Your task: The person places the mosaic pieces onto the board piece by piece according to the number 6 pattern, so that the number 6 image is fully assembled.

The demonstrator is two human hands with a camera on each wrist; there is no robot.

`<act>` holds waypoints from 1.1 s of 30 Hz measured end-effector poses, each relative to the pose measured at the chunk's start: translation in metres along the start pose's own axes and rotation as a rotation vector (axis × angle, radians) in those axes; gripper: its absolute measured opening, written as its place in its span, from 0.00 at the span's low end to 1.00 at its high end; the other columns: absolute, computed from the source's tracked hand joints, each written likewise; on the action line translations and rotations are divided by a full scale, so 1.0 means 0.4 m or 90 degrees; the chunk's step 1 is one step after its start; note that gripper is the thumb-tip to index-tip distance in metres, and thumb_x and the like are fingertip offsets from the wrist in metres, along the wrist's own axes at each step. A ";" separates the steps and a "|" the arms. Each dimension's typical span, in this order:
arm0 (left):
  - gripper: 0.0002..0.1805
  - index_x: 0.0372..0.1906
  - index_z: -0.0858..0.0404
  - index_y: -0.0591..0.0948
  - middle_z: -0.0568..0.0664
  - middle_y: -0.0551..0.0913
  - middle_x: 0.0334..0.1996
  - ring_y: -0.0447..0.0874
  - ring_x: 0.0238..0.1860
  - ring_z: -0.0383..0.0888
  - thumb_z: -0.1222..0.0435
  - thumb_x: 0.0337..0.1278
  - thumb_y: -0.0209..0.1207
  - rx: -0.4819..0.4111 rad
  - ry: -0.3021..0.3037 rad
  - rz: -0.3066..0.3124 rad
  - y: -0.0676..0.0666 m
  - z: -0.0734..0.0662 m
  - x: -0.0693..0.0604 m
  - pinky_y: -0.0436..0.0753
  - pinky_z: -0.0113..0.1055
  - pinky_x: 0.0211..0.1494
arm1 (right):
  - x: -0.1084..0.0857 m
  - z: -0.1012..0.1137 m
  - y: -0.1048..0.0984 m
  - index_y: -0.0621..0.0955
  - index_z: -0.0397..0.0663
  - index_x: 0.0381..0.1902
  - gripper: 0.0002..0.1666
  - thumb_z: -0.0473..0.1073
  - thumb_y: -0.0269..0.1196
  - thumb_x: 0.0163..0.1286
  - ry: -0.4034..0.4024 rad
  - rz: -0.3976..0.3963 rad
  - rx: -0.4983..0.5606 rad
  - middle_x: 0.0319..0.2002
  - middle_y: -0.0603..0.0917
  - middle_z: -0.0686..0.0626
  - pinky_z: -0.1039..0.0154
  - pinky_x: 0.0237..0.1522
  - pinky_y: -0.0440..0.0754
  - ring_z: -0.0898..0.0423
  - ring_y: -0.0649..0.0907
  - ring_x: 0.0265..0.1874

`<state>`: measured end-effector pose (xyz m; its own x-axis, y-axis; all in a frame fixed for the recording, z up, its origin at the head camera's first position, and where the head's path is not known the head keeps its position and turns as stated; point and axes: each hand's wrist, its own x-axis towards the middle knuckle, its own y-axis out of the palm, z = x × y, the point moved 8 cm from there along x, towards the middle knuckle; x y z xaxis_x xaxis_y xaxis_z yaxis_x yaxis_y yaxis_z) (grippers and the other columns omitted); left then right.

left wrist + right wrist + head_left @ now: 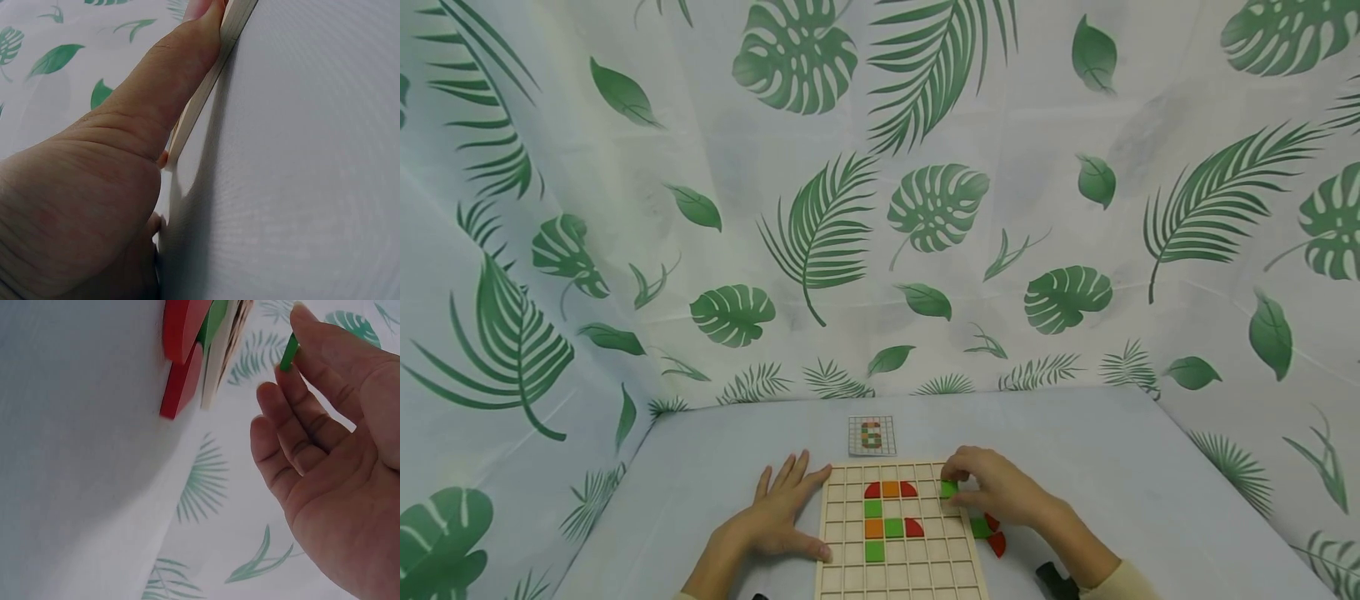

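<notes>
A wooden grid board (842,577) lies on the table, with red quarter-circle, orange square and green square tiles set in its cells. At the board's left edge is my left hand (778,518), fingers spread, its thumb touching the rim; the left wrist view shows this thumb (169,81) against the board's side. Over the board's upper right part, my right hand (1003,490) pinches a green square tile (949,489) between thumb and fingers. The right wrist view shows that tile edge-on, raised in the fingertips, the other fingers loosely bent.
Beside the board's right edge lie a loose green tile (981,528) and red quarter-circle tiles (997,545). A small card (872,436) with a coloured grid pattern lies behind the board. Leaf-printed cloth (925,358) surrounds the table. A dark object (1057,581) shows near the right forearm.
</notes>
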<state>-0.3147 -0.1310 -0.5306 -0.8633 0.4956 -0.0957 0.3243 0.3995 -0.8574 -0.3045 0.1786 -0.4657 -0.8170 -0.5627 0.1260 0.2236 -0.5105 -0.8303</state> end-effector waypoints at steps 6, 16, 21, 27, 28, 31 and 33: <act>0.69 0.83 0.48 0.59 0.66 0.40 0.84 0.32 0.85 0.67 0.28 0.32 0.75 -0.003 0.000 -0.002 -0.003 -0.001 0.000 0.28 0.75 0.77 | 0.007 0.014 0.025 0.87 0.54 0.49 0.15 0.49 0.74 0.66 -0.001 0.025 0.007 0.43 0.84 0.64 0.58 0.49 0.85 0.61 0.82 0.44; 0.68 0.83 0.48 0.59 0.66 0.40 0.84 0.32 0.84 0.67 0.28 0.33 0.74 -0.003 0.004 0.000 -0.001 0.001 0.002 0.27 0.75 0.77 | 0.023 0.060 0.066 0.87 0.54 0.46 0.15 0.51 0.76 0.64 -0.039 0.064 0.021 0.41 0.86 0.65 0.63 0.47 0.85 0.66 0.82 0.41; 0.69 0.83 0.48 0.59 0.66 0.40 0.84 0.32 0.84 0.67 0.28 0.32 0.75 -0.002 0.005 -0.001 0.000 0.002 0.002 0.27 0.75 0.77 | 0.024 0.080 0.080 0.87 0.57 0.44 0.13 0.51 0.76 0.64 -0.053 0.075 0.008 0.40 0.86 0.65 0.64 0.47 0.86 0.68 0.81 0.40; 0.69 0.83 0.48 0.59 0.66 0.40 0.84 0.32 0.85 0.67 0.29 0.32 0.75 -0.007 0.004 0.002 -0.001 -0.001 0.001 0.27 0.75 0.77 | 0.026 0.093 0.091 0.87 0.60 0.42 0.12 0.51 0.77 0.63 -0.063 0.083 -0.003 0.39 0.85 0.65 0.67 0.44 0.85 0.69 0.81 0.38; 0.69 0.83 0.48 0.59 0.66 0.40 0.84 0.32 0.85 0.67 0.29 0.32 0.75 -0.007 0.003 0.002 0.000 -0.001 0.002 0.27 0.75 0.77 | 0.026 0.096 0.092 0.87 0.60 0.42 0.12 0.52 0.77 0.63 -0.067 0.082 -0.003 0.39 0.85 0.65 0.68 0.44 0.84 0.69 0.80 0.38; 0.69 0.83 0.48 0.59 0.66 0.40 0.85 0.32 0.85 0.67 0.29 0.32 0.75 -0.005 0.000 0.003 -0.001 -0.002 0.001 0.27 0.75 0.77 | 0.025 0.105 0.099 0.87 0.61 0.40 0.12 0.53 0.77 0.61 -0.090 0.078 -0.008 0.39 0.84 0.65 0.70 0.43 0.83 0.69 0.80 0.37; 0.68 0.83 0.48 0.59 0.66 0.40 0.85 0.32 0.85 0.67 0.28 0.33 0.75 -0.003 -0.001 0.004 -0.002 -0.002 0.001 0.28 0.74 0.77 | 0.023 0.110 0.104 0.87 0.61 0.40 0.13 0.54 0.77 0.61 -0.101 0.080 -0.009 0.39 0.84 0.66 0.71 0.43 0.82 0.69 0.79 0.37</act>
<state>-0.3149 -0.1302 -0.5296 -0.8621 0.4964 -0.1019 0.3314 0.4002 -0.8544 -0.2794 0.1235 -0.4752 -0.6887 -0.7176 0.1037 0.3105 -0.4211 -0.8522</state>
